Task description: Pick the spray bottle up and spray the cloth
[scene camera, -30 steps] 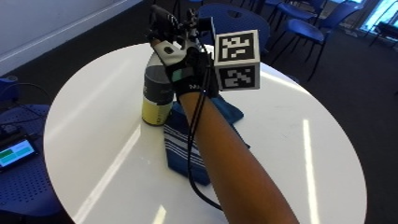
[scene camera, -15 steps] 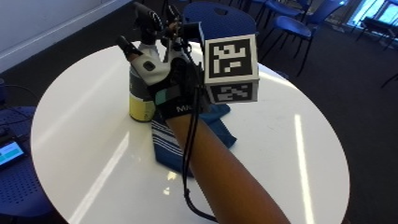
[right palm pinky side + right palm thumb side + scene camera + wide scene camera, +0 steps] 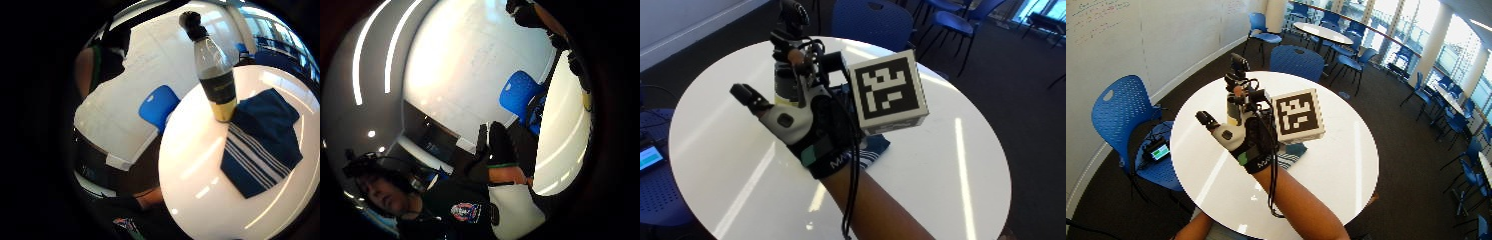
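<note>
Currently: gloved right hand [image 3: 803, 127] raised, fingers spread, holding nothing; spray bottle [image 3: 214, 75] upright on table [image 3: 953, 150], touching the cloth [image 3: 265, 140] edge. Risk: toppling the tall bottle with a sideways knock on approach.

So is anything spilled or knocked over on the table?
No, nothing stands out. The spray bottle stands upright on the white table, with no puddle around it. The striped blue cloth lies flat beside it. The gloved right hand is raised, its fingers spread and holding nothing.
</note>
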A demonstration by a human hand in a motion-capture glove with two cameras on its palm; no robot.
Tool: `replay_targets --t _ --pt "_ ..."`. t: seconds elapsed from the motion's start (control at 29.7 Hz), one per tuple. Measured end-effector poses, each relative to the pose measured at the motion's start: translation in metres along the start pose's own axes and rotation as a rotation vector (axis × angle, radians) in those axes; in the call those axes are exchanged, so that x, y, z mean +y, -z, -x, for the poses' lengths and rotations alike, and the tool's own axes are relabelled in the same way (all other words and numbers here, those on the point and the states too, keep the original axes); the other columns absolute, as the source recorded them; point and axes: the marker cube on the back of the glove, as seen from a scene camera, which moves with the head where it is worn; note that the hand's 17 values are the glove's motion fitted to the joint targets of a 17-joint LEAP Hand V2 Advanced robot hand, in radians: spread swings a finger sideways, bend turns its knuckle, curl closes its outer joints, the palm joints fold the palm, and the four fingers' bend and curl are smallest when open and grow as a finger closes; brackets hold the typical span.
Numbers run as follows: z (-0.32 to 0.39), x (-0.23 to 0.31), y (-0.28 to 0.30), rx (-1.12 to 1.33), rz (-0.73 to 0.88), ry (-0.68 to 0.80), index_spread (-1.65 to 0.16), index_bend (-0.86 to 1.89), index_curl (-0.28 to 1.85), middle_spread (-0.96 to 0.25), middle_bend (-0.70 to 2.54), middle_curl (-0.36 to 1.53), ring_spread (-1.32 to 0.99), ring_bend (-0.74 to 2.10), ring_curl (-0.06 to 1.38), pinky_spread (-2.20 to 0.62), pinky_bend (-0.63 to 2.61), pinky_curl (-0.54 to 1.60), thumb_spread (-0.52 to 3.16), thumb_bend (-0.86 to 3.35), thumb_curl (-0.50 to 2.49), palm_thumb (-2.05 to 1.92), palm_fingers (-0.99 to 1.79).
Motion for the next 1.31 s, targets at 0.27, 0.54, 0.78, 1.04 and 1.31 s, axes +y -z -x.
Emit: replay_targets --t 0.27,0.54,0.78,1.04,1.31 --pt "0.013 0.044 -0.013 -0.049 0.051 0.056 -0.39 0.18 0.23 -0.10 0.42 0.42 -0.14 0.62 0.37 0.11 0.17 0.31 1.00 -0.02 0.55 0.65 0.95" --pt "0.002 0.073 -0.017 -0.107 0.122 -0.040 -0.32 0.22 0.32 -0.13 0.40 0.44 -0.18 0.56 0.39 -0.07 0.28 0.35 0.88 -0.01 0.59 0.78 1.25" --pt "0.007 0.079 -0.017 -0.108 0.143 -0.024 -0.29 0.33 0.40 -0.15 0.42 0.46 -0.19 0.53 0.40 -0.14 0.28 0.37 0.80 -0.03 0.61 0.80 1.32" --pt "0.008 0.084 -0.017 -0.107 0.147 -0.018 -0.27 0.34 0.44 -0.15 0.44 0.48 -0.19 0.54 0.41 -0.17 0.27 0.38 0.75 -0.03 0.63 0.82 1.31" --pt "0.006 0.085 -0.016 -0.135 0.162 -0.042 -0.26 0.34 0.47 -0.16 0.47 0.49 -0.20 0.55 0.43 -0.18 0.27 0.39 0.71 -0.03 0.64 0.83 1.31"
